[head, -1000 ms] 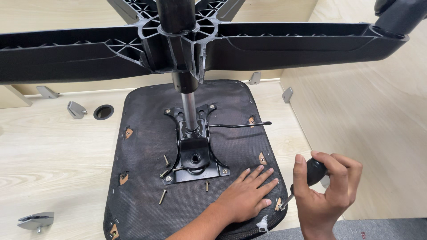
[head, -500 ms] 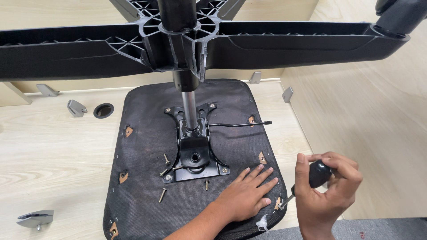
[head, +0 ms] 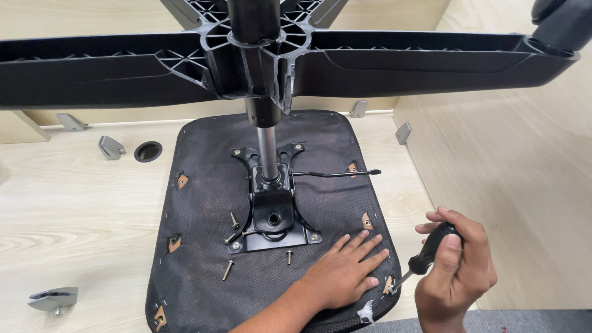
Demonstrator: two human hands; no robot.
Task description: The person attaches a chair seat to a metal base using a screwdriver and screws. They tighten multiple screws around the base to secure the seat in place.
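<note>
From my remote seat, left to right: a loose metal bracket (head: 53, 299) lies on the pale wood desk (head: 74, 209), another bracket (head: 110, 147) and a round cable hole (head: 148, 151) sit farther back. An upturned office chair seat (head: 203, 203), black fabric underside up, fills the centre; its black mounting plate (head: 271, 213) carries the gas column (head: 266, 154), which rises toward the camera into the star base (head: 370, 61) whose arms span the top of the view. A thin lever (head: 336, 174) runs rightward from the plate. Loose screws (head: 227, 269) lie on the fabric near the plate's front edge. My left hand (head: 345, 274) rests flat, fingers spread, on the seat's near right corner, grip released, holding nothing. My right hand (head: 459, 271) is clenched around a black-handled screwdriver (head: 425, 253), its long axis slanting down and left, tip at the seat's near right edge by a small wooden patch. I cannot make out what the tip touches. A light wood panel (head: 512, 185) stands at right; grey floor (head: 530, 320) shows below. The left forearm is cut off at the bottom edge.
</note>
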